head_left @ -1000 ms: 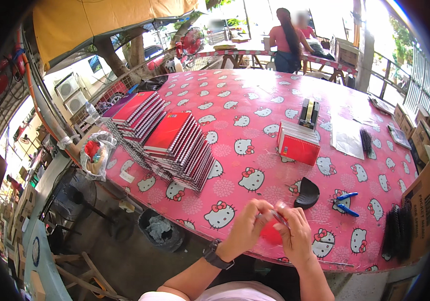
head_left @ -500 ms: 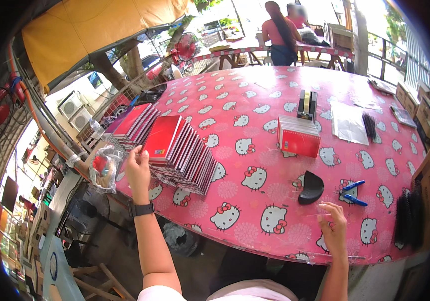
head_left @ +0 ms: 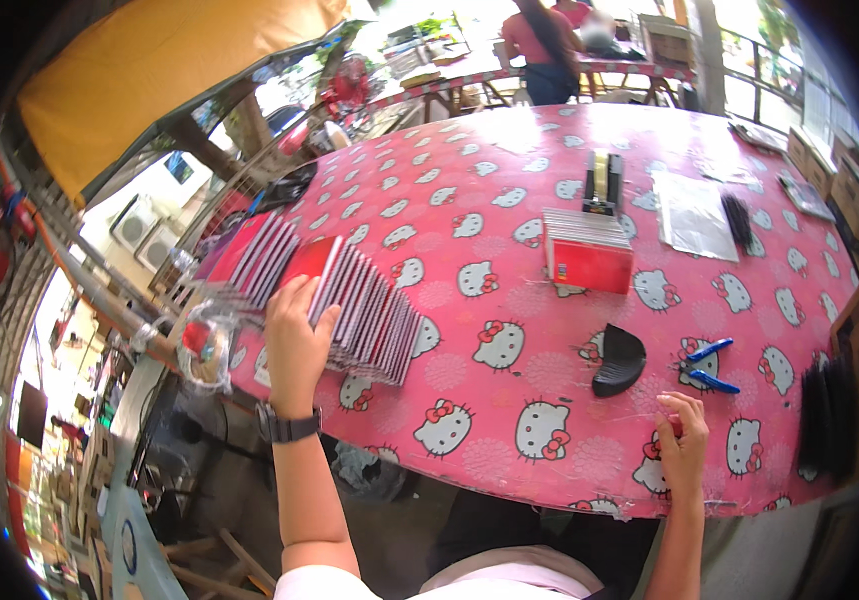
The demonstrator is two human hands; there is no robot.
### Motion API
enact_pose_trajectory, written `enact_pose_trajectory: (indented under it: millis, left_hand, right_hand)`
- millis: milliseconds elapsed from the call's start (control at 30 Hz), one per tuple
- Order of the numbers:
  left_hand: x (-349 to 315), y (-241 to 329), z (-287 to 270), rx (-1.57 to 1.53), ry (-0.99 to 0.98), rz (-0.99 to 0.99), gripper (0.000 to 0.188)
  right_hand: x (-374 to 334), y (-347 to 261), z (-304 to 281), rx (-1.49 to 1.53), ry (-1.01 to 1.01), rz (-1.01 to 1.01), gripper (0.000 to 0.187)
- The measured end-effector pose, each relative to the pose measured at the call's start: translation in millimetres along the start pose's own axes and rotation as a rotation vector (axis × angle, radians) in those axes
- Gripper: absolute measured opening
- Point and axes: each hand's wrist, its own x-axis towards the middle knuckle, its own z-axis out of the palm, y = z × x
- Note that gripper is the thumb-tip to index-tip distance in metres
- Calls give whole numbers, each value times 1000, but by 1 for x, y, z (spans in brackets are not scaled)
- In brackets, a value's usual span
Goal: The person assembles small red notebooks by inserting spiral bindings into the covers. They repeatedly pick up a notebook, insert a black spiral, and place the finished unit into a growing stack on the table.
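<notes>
At the table's left side stands a slanting stack of spiral notebooks (head_left: 374, 320). My left hand (head_left: 299, 340), with a dark watch on its wrist, lies over the top red notebook (head_left: 311, 258); its fingers bend over the cover and the thumb is at the edge. My right hand (head_left: 684, 440) hovers above the table's near right part with fingers curled together. A thin, clear strand seems to run from its fingertips, too fine to name. Beyond that hand lie a black half-round object (head_left: 619, 362) and blue-handled pliers (head_left: 709, 367).
A second notebook stack (head_left: 249, 255) stands to the left. Across the pink table (head_left: 479, 410) are a row of red notebooks (head_left: 589, 265), a tape dispenser (head_left: 602, 185), clear plastic sleeves (head_left: 694, 220) and black spiral wires (head_left: 739, 225). Cardboard boxes (head_left: 854, 200) line the right; people stand farther back.
My left hand has moved from beside the stack up onto the top notebook's cover. My right hand has shifted slightly right, its fingers curled closer. The view has tilted a little.
</notes>
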Motion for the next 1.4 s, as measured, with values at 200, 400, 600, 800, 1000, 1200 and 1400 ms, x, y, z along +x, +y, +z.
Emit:
enact_pose_trajectory:
  millis: [200,400,600,800,1000,1200,1400]
  left_hand:
    - [19,139,79,-522,-44,363,29]
    - [53,227,230,-459,36,594,28]
    - [78,242,253,-589,-196,483,28]
    - [77,225,237,-698,-77,458,20]
    - [39,190,165,-1145,-327,125,17]
    - [-31,179,141,-2229,-589,-410,15]
    - [-70,188,149,-2545,-978,-733,22]
  right_hand:
    - [4,-4,4,-26,-26,-26,21]
    - [-2,3,3,-17,-28,-43,19]
    - [-2,4,-1,52,-12,-6,15]
    - [-3,2,2,87,-3,-35,13]
    - [1,4,3,178,63,37,13]
    - [40,-54,24,874,-215,254,21]
    - [48,-62,66,1169,-373,289,32]
